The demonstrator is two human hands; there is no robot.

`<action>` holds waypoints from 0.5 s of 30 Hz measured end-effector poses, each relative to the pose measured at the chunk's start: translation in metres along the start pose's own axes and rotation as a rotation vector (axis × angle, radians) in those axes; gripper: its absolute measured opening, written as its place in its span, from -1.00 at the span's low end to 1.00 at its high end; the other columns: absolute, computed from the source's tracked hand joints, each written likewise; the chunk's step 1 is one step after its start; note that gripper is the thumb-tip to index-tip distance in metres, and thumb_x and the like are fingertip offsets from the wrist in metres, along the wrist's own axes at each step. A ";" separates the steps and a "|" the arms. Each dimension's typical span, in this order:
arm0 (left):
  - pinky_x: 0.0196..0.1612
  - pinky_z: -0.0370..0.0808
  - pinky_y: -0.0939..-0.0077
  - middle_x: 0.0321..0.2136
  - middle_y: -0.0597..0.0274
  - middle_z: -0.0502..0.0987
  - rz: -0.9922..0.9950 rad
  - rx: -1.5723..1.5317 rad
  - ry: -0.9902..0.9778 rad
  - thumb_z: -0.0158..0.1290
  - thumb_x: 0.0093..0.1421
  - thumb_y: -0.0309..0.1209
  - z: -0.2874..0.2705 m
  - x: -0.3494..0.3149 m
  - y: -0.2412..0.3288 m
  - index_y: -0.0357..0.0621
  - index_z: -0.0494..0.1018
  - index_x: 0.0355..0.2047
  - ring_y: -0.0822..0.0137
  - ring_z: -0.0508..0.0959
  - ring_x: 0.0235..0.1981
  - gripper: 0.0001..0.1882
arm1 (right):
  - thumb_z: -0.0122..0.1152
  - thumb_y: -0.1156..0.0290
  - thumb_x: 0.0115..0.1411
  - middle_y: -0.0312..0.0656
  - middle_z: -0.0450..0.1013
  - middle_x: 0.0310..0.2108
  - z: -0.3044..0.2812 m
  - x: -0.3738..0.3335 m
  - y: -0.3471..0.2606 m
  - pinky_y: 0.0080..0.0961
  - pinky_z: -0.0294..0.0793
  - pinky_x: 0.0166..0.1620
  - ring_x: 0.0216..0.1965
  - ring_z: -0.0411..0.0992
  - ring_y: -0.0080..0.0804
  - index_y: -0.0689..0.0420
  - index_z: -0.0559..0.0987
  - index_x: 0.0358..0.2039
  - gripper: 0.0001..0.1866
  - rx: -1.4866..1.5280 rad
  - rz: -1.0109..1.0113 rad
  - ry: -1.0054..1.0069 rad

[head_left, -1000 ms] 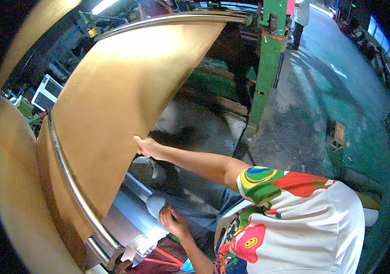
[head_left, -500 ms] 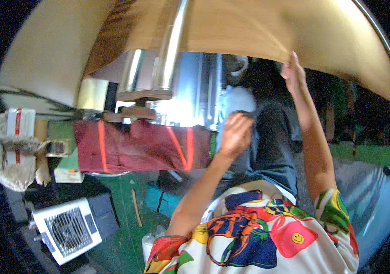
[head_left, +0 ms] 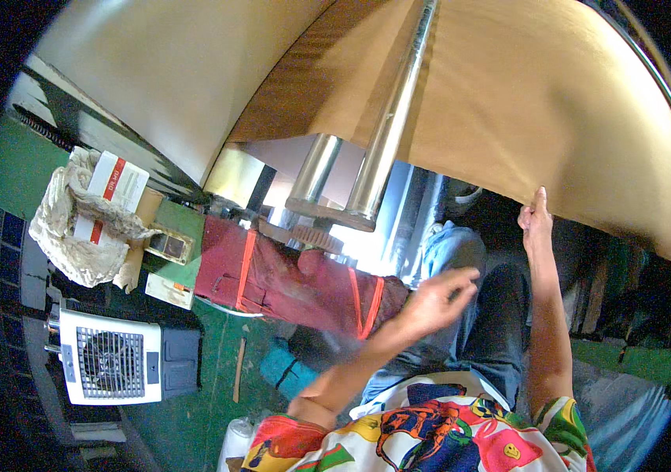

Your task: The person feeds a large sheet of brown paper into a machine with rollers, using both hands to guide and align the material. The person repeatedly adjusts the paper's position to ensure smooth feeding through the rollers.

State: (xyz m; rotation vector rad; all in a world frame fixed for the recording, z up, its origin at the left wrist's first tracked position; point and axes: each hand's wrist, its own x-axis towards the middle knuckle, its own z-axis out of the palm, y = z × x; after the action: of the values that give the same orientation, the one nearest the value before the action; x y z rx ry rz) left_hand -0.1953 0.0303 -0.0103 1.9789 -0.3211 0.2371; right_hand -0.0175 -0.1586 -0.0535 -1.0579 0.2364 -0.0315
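A large, smooth tan sheet spreads across the top of the view and curves down toward me; I cannot tell what it is made of. My right hand is closed on its lower edge at the right, thumb pointing up. Over my lap, apart from the sheet, hovers my left hand, slightly blurred. Its fingers are loosely bent, with a gap beside the thumb and nothing visible in them. A shiny metal roller stands against the sheet, left of my hands, and a shorter metal cylinder is beside it.
Dark red cloth with orange strips lies below the rollers, and a brush sits above it. At left are a whitish rag, a white box with a red band and a white fan unit. A teal roll rests nearby.
My left hand has come down and right, its fingers looser. My right hand stays at the sheet's edge. The whole view has tilted and shifted, with the rollers now farther right.
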 end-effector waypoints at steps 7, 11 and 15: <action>-0.22 0.39 0.46 -0.36 0.10 0.51 0.106 0.484 0.718 -0.01 0.09 -0.41 -0.220 0.132 0.069 -0.29 0.45 -0.29 0.27 0.49 -0.33 -0.78 | -0.01 0.09 0.16 -0.37 0.16 -0.80 0.010 0.002 -0.008 -0.72 0.01 -0.75 -0.81 0.07 -0.64 0.05 0.31 -0.60 -0.66 0.139 0.050 0.011; 0.02 0.16 0.13 -0.15 0.01 0.39 -0.785 -0.428 0.926 -0.04 0.10 -0.15 -0.320 0.155 -0.032 -0.18 0.25 -0.01 0.26 0.35 -0.11 -0.49 | -0.06 0.08 0.18 -0.34 0.16 -0.79 0.021 -0.002 -0.005 -0.66 -0.01 -0.74 -0.81 0.05 -0.61 0.07 0.30 -0.61 -0.63 0.117 0.062 -0.063; 0.05 0.05 -0.09 -0.18 -0.06 0.36 -1.146 -0.751 0.826 -0.06 0.06 0.05 -0.310 0.174 -0.071 -0.16 0.14 0.04 0.08 0.32 -0.09 -0.33 | -0.06 0.06 0.18 -0.33 0.16 -0.79 0.031 -0.004 -0.010 -0.65 -0.02 -0.73 -0.80 0.05 -0.60 0.08 0.29 -0.61 -0.62 0.078 0.069 0.016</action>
State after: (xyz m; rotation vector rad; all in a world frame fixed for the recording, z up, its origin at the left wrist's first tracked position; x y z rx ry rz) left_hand -0.0147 0.3203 0.1110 0.9415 1.0842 0.1257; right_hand -0.0136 -0.1364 -0.0295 -0.9716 0.2840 0.0129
